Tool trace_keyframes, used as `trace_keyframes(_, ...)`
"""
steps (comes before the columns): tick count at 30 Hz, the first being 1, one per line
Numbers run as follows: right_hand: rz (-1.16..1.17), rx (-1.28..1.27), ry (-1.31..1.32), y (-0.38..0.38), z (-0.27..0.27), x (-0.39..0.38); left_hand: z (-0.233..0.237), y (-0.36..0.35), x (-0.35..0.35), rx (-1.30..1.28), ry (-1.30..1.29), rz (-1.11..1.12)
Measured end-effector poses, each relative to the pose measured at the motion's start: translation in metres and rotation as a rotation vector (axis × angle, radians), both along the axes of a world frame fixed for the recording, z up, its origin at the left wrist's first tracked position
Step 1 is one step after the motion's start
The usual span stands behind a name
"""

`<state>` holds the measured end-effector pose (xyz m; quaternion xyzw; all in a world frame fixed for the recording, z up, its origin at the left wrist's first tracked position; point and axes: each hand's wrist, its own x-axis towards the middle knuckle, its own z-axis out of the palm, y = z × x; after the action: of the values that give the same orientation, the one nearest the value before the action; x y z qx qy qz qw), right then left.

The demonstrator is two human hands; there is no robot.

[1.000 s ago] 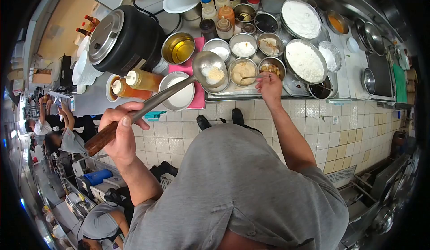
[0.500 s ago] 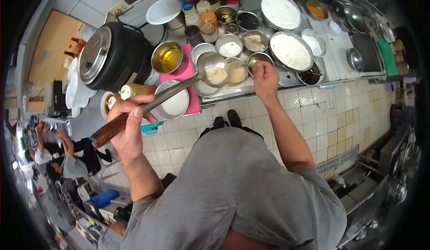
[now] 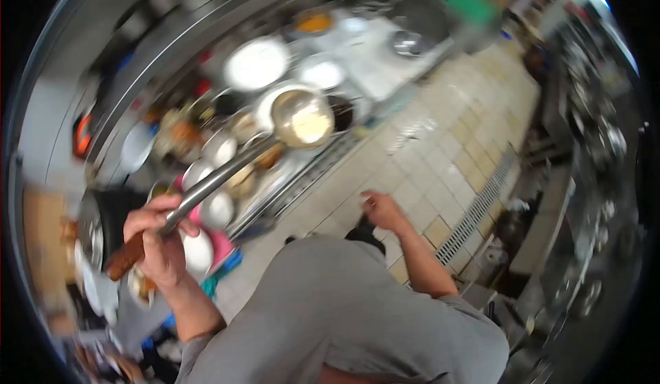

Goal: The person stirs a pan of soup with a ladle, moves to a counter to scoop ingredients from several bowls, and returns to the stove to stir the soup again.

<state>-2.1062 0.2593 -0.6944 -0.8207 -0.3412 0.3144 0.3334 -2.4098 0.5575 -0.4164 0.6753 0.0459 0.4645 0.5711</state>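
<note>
My left hand (image 3: 159,246) is closed around the brown wooden handle of a long metal ladle (image 3: 213,181). The ladle's round bowl holds a pale, whitish powder (image 3: 309,124). It hangs over the crowded counter, in front of a large bowl of white powder (image 3: 268,112). Lower right, my right hand (image 3: 385,211) is over the tiled floor, apart from the counter. Its fingers are loosely curled in, and nothing shows in them.
Several bowls of powders and sauces, blurred, crowd the metal counter (image 3: 302,171). A large plate of white powder (image 3: 258,64) stands farther back. A black cooker (image 3: 120,212) is at the left. A floor drain grate (image 3: 474,209) runs along the right, beside metal equipment.
My view has turned right. The ladle with its powder has swung over toward the large white bowls. My right hand has left the small metal bowl and come back over the floor.
</note>
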Motion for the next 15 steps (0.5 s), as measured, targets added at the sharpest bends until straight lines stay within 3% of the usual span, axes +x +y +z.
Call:
trace_keyframes(2,0.017,-0.033,0.118,-0.036,0.025,0.021,-0.026,-0.020,0.068,-0.013,0.004,-0.074)
trace_keyframes(3,-0.012,0.040,0.172,-0.054,0.002,0.033,-0.043,-0.029,0.105,-0.011,-0.001,-0.106)
trace_keyframes(4,-0.080,0.182,0.409,-0.066,0.003,0.046,-0.054,-0.046,0.150,-0.042,-0.020,-0.155)
trace_keyframes(6,-0.118,0.247,0.598,-0.088,0.078,0.081,-0.082,-0.085,0.229,-0.129,0.004,-0.257)
trace_keyframes(7,-0.181,0.283,0.583,-0.096,0.089,0.096,-0.097,-0.102,0.269,-0.179,0.026,-0.298)
trace_keyframes(9,-0.247,0.557,0.783,-0.106,0.103,0.139,-0.116,-0.155,0.349,-0.320,0.111,-0.314)
trace_keyframes(10,-0.268,0.567,0.769,-0.105,0.108,0.161,-0.122,-0.183,0.385,-0.353,0.135,-0.342)
trace_keyframes(11,-0.399,0.692,0.899,-0.103,0.111,0.182,-0.129,-0.208,0.419,-0.388,0.163,-0.364)
trace_keyframes(13,-0.536,0.828,1.024,-0.108,0.109,0.226,-0.156,-0.246,0.479,-0.170,0.226,-0.365)
trace_keyframes(14,-0.585,0.939,1.115,-0.107,0.105,0.252,-0.149,-0.270,0.501,-0.317,0.230,-0.470)
trace_keyframes(15,-0.630,1.051,1.202,-0.110,0.104,0.277,-0.146,-0.287,0.523,-0.309,0.276,-0.484)
